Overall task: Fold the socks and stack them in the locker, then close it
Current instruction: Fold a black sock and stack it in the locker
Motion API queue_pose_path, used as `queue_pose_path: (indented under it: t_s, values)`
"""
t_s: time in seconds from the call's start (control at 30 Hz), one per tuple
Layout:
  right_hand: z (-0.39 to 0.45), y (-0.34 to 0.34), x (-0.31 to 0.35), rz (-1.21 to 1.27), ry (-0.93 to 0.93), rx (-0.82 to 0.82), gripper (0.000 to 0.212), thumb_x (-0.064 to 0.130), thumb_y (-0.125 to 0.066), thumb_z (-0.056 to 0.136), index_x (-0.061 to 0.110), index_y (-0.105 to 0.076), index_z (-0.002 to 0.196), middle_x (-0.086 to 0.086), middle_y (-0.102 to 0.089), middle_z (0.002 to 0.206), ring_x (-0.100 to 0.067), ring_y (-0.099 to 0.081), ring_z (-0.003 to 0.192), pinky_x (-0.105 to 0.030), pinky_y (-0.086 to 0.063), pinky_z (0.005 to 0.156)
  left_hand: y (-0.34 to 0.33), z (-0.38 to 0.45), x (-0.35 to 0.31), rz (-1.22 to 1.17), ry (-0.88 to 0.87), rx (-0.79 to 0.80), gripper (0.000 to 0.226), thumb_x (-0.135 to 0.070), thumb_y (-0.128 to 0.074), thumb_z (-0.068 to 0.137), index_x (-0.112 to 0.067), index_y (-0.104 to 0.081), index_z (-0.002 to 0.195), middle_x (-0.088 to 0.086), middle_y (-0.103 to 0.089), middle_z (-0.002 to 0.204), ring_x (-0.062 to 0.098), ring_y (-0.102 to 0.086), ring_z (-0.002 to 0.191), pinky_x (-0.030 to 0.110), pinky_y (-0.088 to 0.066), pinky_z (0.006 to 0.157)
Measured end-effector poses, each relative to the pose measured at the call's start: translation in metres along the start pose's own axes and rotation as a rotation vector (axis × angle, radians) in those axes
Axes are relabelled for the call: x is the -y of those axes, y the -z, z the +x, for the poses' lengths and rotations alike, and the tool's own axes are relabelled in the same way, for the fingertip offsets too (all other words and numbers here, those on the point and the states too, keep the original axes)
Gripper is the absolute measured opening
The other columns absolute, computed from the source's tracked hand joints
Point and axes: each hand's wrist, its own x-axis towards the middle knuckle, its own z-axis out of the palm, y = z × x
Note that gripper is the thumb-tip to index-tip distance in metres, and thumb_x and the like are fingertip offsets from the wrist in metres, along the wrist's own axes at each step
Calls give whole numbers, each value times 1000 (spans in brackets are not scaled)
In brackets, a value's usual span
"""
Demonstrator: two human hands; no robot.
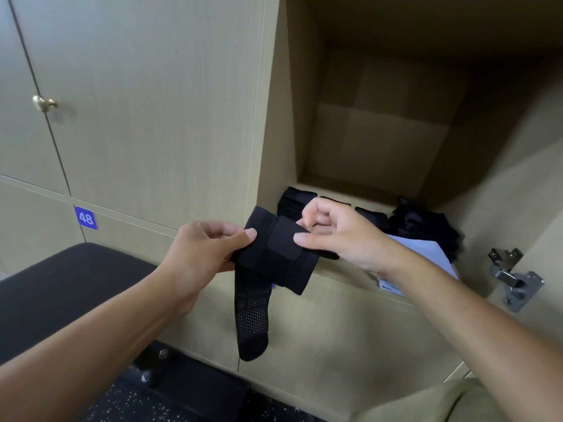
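A black sock (268, 263) is held in front of the open locker (380, 141), partly folded, its dotted foot end hanging down. My left hand (201, 251) pinches its left edge with thumb on top. My right hand (335, 229) pinches the folded flap at its right side. On the locker floor behind lie folded black socks (297, 199) in a row, and a looser pile of black socks (426, 226) sits at the right.
A white paper sheet (426, 251) lies under the pile on the locker floor. The open door's metal hinge (511, 278) is at the right. A black padded bench (67, 287) stands at lower left. Closed locker doors, one with a brass knob (44, 103), fill the left.
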Motion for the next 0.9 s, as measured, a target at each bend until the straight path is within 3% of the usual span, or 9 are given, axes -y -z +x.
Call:
queue_pose_path:
  t_s: [0.17, 0.27, 0.33, 0.43, 0.5, 0.57, 0.73, 0.83, 0.9]
  values:
    - [2, -4, 1, -157, 91, 83, 15, 7, -70, 93, 22, -69, 94, 15, -63, 92, -2, -56, 87, -16, -42, 89, -5, 3, 1, -2, 5, -6, 17, -18, -75, 90, -1, -75, 89, 14, -78, 84, 19, -73, 76, 30, -60, 76]
    - [0, -1, 2, -220, 98, 132, 25, 4, -64, 95, 26, -73, 105, 0, -63, 101, -6, -55, 90, -14, -42, 88, -9, 5, 1, 30, -13, -16, 16, -18, -75, 91, -2, -76, 91, 12, -78, 82, 15, -73, 73, 25, -61, 71]
    - [1, 8, 0, -244, 96, 108, 31, 4, -63, 96, 31, -73, 108, -4, -64, 112, -14, -57, 100, -22, -44, 95, -11, 6, 2, 74, -41, -25, 14, -17, -75, 91, -4, -77, 89, 13, -77, 83, 14, -73, 73, 26, -62, 74]
    - [3, 31, -8, -225, 19, 5, 37, 4, -61, 95, 36, -72, 111, 6, -65, 121, -13, -59, 115, -27, -43, 106, -10, 9, 7, 230, -108, -47, 8, -19, -79, 88, -18, -79, 80, -5, -70, 72, 15, -72, 77, 41, -62, 86]
    - [7, 47, -19, -188, -44, -127, 37, 3, -61, 95, 35, -71, 112, 5, -66, 123, -15, -59, 117, -25, -45, 101, -10, 10, 9, 324, -135, -51, 11, -21, -82, 85, -27, -78, 76, -14, -69, 76, 17, -72, 78, 44, -59, 90]
    - [11, 61, -32, -97, -110, -256, 36, 0, -62, 95, 30, -71, 112, -2, -66, 119, -19, -61, 114, -21, -47, 91, -12, 11, 12, 355, -146, -43, 15, -20, -83, 84, -31, -76, 75, -12, -69, 83, 22, -72, 75, 42, -59, 88]
    - [27, 94, -57, 21, -186, -498, 33, -1, -68, 92, 22, -72, 116, 4, -64, 98, -13, -61, 98, -21, -45, 88, -20, 13, 17, 407, -177, -25, 14, -18, -83, 83, -29, -75, 79, -6, -70, 90, 23, -72, 74, 25, -52, 70]
    - [41, 113, -69, 85, -239, -601, 31, 0, -71, 90, 22, -74, 111, -3, -70, 110, -18, -65, 104, -30, -51, 96, -26, 15, 18, 418, -177, 4, 14, -19, -84, 83, -31, -75, 81, -4, -70, 93, 28, -70, 74, 33, -55, 73]
    - [48, 124, -75, 89, -280, -638, 29, -1, -71, 88, 26, -74, 99, -10, -72, 115, -24, -68, 102, -37, -55, 95, -29, 15, 20, 424, -175, 19, 14, -19, -84, 83, -31, -75, 83, -6, -69, 93, 28, -68, 70, 30, -53, 67]
